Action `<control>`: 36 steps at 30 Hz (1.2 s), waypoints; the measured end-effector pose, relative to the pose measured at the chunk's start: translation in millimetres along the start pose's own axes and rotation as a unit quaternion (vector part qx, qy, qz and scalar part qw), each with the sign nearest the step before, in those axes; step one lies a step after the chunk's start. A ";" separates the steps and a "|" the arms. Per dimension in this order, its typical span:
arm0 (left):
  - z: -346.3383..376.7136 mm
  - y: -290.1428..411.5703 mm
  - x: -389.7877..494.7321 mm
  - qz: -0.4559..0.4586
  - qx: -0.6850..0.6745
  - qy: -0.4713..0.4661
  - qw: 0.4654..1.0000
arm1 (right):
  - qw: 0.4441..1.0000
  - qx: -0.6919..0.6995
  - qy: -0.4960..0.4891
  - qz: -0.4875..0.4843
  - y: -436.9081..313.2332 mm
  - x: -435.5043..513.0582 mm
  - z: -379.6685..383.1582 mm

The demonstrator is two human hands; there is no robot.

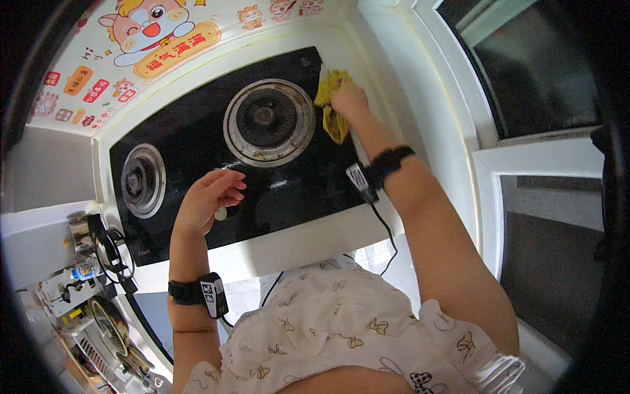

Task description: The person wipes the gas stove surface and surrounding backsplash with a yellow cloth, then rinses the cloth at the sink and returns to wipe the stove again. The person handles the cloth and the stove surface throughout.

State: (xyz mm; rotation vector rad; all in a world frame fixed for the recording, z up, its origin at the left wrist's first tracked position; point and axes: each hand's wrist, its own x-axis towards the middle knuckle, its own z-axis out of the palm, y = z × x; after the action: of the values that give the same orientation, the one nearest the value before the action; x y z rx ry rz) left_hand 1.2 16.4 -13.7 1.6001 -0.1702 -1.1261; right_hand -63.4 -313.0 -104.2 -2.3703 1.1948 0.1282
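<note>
My right hand (350, 101) grips a crumpled yellow cloth (335, 125) at the right edge of a black glass gas cooktop (275, 207). Part of the cloth hangs over the glass, and part lies by the pale counter. Left of it is a large round burner (266, 115) with a stained metal ring. My left hand (216, 197) hovers over the front of the cooktop near a knob (221, 213), fingers loosely curled, with nothing visible in them. A smaller-looking burner (142, 180) sits at the far left. Each forearm wears a black strap with a small device.
A white wall with cartoon stickers (167, 44) rises behind the cooktop. A white window frame (485, 143) stands at the right. At the lower left are black cables (115, 256), a dish rack (93, 347) and a pan with a glass lid (109, 327). A cable hangs from the right wrist device.
</note>
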 end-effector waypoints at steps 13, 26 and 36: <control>-10.3 -9.2 -10.9 -0.016 -0.011 0.066 0.998 | 0.980 -0.087 0.039 -0.173 -18.2 129.7 -6.0; 3.2 11.1 -14.0 0.051 0.008 -0.073 0.996 | 0.998 -0.010 -0.013 -0.063 64.7 -123.1 -0.8; -20.4 -2.4 -32.3 0.039 -0.006 -0.043 0.998 | 0.994 0.070 -0.069 0.042 105.7 -257.6 18.5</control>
State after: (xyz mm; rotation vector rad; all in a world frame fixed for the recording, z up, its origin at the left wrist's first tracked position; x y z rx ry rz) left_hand -2.3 51.5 1.2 1.5224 -0.2787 -1.1335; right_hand -301.6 -168.9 -85.2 -2.1555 1.1964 0.2260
